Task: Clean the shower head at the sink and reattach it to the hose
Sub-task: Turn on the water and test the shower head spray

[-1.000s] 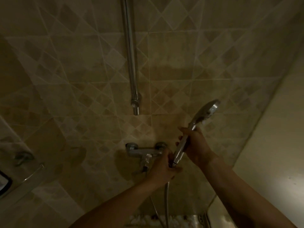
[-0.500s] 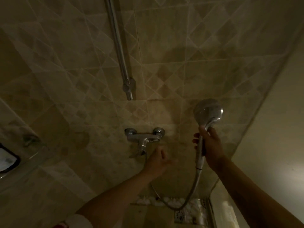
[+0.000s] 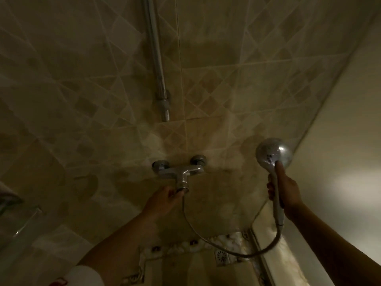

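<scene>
Right hand (image 3: 285, 194) wrapped around shower head (image 3: 273, 154) handle, lower right, thumb up near disc. Left hand (image 3: 162, 200) fingertips pinching faucet mixer (image 3: 179, 171) outlet at hose (image 3: 206, 237) joint, center. Dim beige tiled wall (image 3: 82, 89), floor drain (image 3: 221, 258) below.

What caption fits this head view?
Right hand holds the shower head upright; left hand touches the mixer tap.

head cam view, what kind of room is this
Most likely a tiled shower stall in a bathroom. A wall mixer tap sits on the tiles, the right hand holds a shower head on its hose, and a floor drain lies below.
</scene>
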`<state>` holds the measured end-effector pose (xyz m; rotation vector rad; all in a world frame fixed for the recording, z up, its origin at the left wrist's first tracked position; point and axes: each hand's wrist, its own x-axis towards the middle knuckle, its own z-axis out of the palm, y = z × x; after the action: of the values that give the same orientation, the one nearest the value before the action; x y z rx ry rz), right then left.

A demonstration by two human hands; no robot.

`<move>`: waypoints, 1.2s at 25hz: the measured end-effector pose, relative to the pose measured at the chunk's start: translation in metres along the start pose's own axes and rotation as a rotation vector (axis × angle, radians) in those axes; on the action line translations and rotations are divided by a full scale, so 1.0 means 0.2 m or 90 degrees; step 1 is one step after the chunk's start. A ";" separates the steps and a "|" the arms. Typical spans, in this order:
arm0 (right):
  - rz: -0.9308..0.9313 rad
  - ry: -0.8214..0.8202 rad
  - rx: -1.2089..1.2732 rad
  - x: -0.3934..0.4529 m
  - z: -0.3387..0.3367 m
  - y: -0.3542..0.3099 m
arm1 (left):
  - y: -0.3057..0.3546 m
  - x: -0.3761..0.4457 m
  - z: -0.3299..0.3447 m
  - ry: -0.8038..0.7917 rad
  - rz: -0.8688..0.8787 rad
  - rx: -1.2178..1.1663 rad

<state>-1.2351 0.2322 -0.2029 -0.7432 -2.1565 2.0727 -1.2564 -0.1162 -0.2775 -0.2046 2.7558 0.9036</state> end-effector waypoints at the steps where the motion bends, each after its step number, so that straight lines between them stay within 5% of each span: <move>1: 0.006 0.020 -0.001 -0.03 0.02 0.01 | -0.02 0.03 -0.01 -0.035 0.033 0.000; 5: 0.015 0.068 -0.019 -0.18 0.06 0.03 | -0.05 0.12 -0.01 -0.185 0.104 -0.037; 10: 0.009 0.116 -0.036 -0.35 -0.02 0.06 | -0.08 0.18 0.01 -0.234 0.105 -0.016; 30: -0.030 0.188 -0.050 -0.42 -0.34 0.14 | -0.05 0.20 0.11 -0.113 0.065 -0.016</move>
<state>-1.1277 0.2627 -0.1998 -0.9308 -2.0772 1.7366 -1.2884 -0.1122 -0.3110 0.0126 2.6113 0.9336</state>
